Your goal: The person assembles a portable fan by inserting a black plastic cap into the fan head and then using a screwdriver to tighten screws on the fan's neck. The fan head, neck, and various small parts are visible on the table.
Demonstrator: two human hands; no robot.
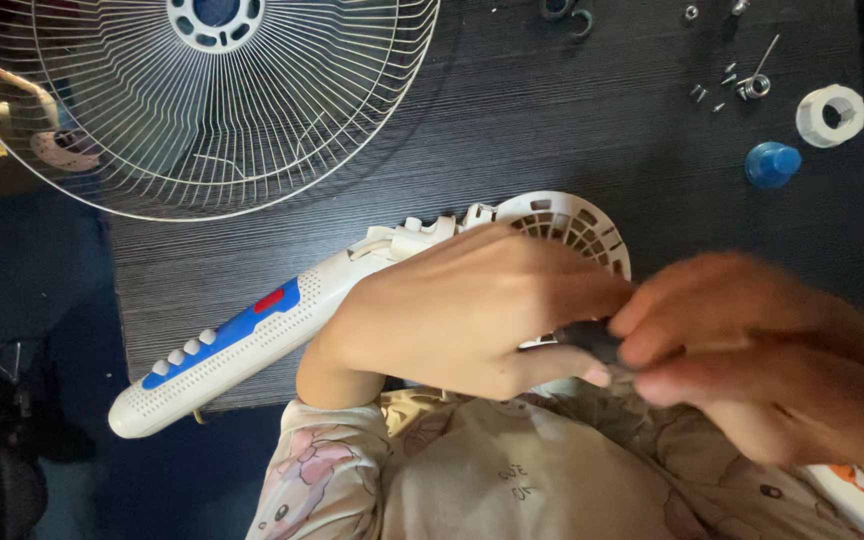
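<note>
Hidden: the left hand (462, 310) covers the middle of the white plastic fan housing with a blue control strip (252, 335), so the place where the dark tool meets it cannot be seen; the housing's vented round end (572, 222) peeks out above the knuckles.
Blurred: the right hand (762, 350) is smeared by motion and its fingertips are hard to separate.
Cut off: the white wire fan grille (202, 110) runs past the top and left edges.
Left fingers: curled down over the housing, the thumb and forefinger touching the short dark handle of a tool (590, 340).
Right fingers: pinched closed on the same dark handle from the right.
Housing: lies slanted on the dark wood-grain counter (552, 110), its rounded button end overhanging the counter's near edge, below the grille.
Controls: a row of white buttons and one red bar on the blue strip.
Far right of the housing: a blue plastic cap (772, 163), a white threaded plastic nut (830, 115), small metal screws (727, 85).
</note>
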